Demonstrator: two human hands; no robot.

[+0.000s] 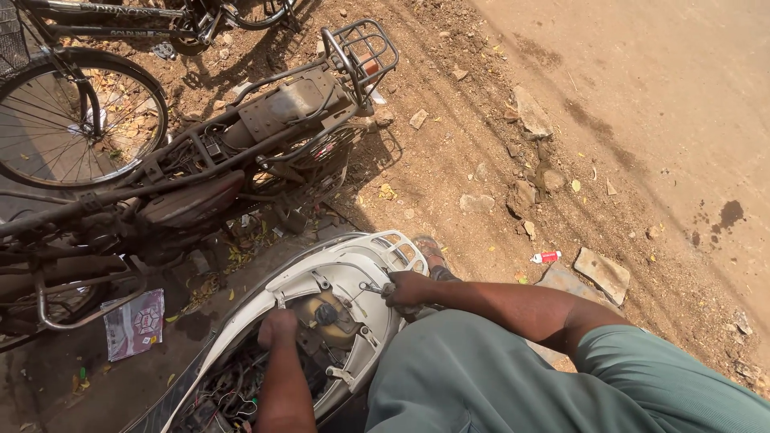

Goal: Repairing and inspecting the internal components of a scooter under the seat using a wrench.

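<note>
A white scooter body (353, 269) with its seat removed lies below me, showing a dirty fuel tank with a black cap (326, 313) and tangled wires (233, 393). My left hand (278, 327) is closed into a fist and rests on the frame just left of the tank. At the scooter's right rim, near the rear grab rail (399, 250), my right hand (407, 289) grips a small metal tool (370, 286). A green trouser knee (465, 369) covers the lower right.
A stripped, rusty motorbike frame (265, 136) with a rear rack (365, 48) stands beside the scooter. A bicycle wheel (76, 120) is at upper left. Stones (603, 273), a small red-and-white bottle (545, 257) and a printed packet (135, 322) lie on the dirt.
</note>
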